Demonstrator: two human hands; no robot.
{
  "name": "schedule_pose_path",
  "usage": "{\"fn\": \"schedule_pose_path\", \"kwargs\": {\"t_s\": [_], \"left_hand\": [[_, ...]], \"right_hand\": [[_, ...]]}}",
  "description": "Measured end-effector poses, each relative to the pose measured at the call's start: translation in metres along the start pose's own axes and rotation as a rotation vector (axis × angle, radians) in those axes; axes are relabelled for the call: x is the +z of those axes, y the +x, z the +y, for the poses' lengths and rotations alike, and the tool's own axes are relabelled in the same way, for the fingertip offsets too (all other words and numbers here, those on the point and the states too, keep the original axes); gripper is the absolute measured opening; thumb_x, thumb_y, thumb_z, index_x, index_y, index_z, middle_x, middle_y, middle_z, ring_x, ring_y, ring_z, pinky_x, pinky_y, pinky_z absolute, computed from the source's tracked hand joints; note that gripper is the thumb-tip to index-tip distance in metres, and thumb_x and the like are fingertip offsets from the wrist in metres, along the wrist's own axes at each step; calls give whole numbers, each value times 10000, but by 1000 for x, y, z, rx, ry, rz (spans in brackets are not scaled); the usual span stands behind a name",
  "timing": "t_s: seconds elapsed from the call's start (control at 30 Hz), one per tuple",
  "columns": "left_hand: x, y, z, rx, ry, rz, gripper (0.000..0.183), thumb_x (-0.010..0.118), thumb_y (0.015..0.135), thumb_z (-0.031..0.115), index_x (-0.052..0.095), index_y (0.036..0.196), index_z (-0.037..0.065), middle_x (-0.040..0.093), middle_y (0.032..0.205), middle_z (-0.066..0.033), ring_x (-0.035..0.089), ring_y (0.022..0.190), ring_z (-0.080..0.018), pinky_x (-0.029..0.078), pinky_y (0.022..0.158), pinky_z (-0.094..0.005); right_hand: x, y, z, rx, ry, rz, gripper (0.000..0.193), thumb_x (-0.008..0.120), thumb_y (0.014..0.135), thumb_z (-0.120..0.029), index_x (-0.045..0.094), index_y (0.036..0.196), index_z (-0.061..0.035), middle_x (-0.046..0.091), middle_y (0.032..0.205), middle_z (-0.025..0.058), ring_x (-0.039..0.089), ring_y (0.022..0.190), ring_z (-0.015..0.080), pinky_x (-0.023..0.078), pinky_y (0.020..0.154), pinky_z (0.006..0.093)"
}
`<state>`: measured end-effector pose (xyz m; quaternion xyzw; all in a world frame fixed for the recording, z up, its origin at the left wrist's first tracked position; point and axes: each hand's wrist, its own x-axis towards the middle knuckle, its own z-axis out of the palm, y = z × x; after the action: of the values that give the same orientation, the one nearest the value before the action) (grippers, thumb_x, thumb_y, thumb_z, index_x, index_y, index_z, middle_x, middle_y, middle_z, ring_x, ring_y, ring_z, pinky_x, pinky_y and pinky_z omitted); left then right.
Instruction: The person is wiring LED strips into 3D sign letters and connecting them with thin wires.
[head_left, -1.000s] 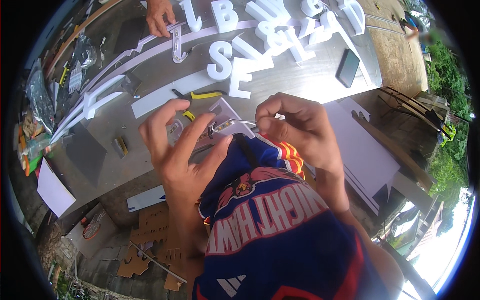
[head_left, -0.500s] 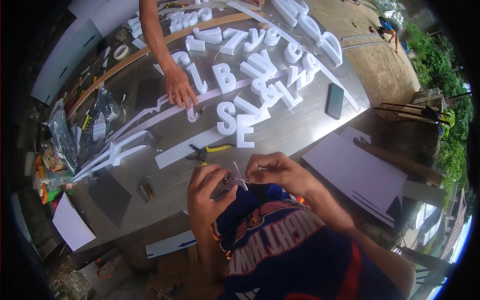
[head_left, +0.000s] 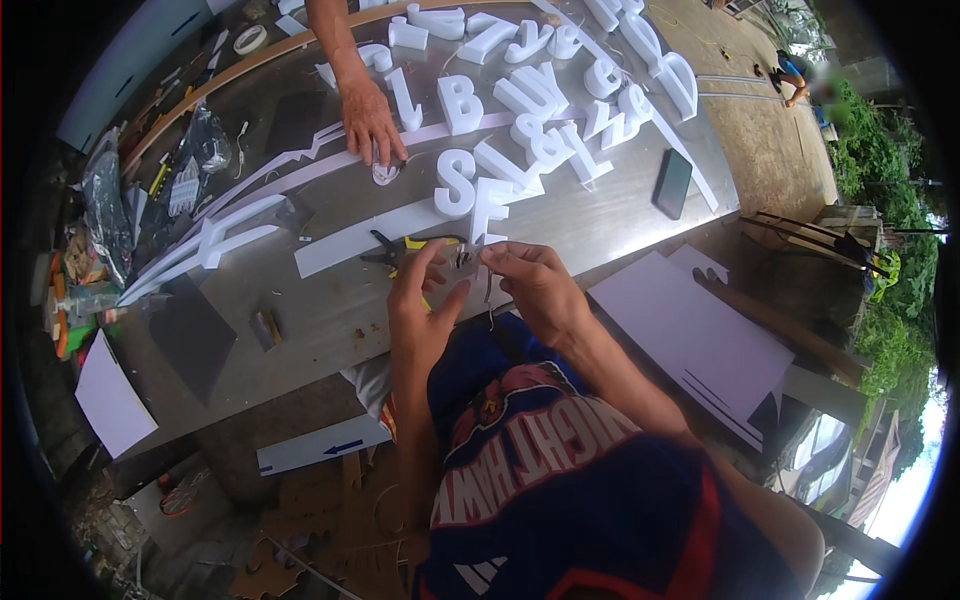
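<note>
Person's right hand pinches thin, pale, dangling wire; left hand curves beside small white flat-sided piece between them, its grip unclear. Yellow-and-black pliers lie just beyond left hand.

Shirt: dark blue | letters: big, pale, red edges, in a curve across the shirt | picture: reddish, a bit of yellow, next to the letters | stripe: red, long | mark: small, white, slanted bars | left hand, right hand: bare | arms: bare too
</note>
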<state>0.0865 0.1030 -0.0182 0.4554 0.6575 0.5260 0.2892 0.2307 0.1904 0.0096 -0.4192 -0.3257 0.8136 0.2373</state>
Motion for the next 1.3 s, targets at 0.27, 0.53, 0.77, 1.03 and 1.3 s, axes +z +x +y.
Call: {"fn": "schedule_pose_path", "kwargs": {"t_s": [0.27, 0.53, 0.77, 1.03, 1.3], "left_hand": [[46, -34, 6, 139, 57, 51, 358, 738, 773, 40, 563, 1083, 11, 594, 1014, -154, 594, 910, -327, 479, 799, -402], [72, -35, 12, 177, 78, 69, 374, 711, 785, 5, 547, 1122, 3, 574, 1072, -192, 588, 975, -378, 483, 824, -433], [65, -7, 33, 273, 51, 120, 354, 693, 790, -14, 542, 1109, 4, 570, 1060, -188, 591, 971, -375, 489, 802, -429], [57, 66, 57, 491, 23, 277, 214, 694, 827, 22, 570, 1000, 6, 581, 994, -158, 599, 915, -343, 492, 768, -407], [65, 28, 10, 308, 166, 187, 229, 717, 798, 27, 589, 988, 22, 542, 1051, -143, 605, 911, -304, 499, 746, -389]], "right_hand": [[-17, 1, 16, 90, 103, 173, 185, 654, 906, -241, 693, 973, -73, 552, 775, -54, 384, 665, 65, 293, 640, 242], [-20, -18, 2, 91, 203, 273, 198, 608, 955, -256, 633, 981, -61, 518, 787, -16, 446, 701, 103, 370, 635, 258], [-5, -25, -18, 4, 253, 147, 171, 572, 976, -202, 634, 989, -43, 575, 838, 4, 516, 767, 105, 423, 692, 250], [9, 10, -54, -310, 217, 43, 191, 569, 967, -162, 647, 1043, -5, 617, 950, 17, 536, 860, 101, 409, 833, 282], [-18, 30, 18, -175, 357, 149, 149, 550, 980, -165, 633, 1019, -48, 578, 932, -8, 490, 873, 83, 386, 793, 237]]}}
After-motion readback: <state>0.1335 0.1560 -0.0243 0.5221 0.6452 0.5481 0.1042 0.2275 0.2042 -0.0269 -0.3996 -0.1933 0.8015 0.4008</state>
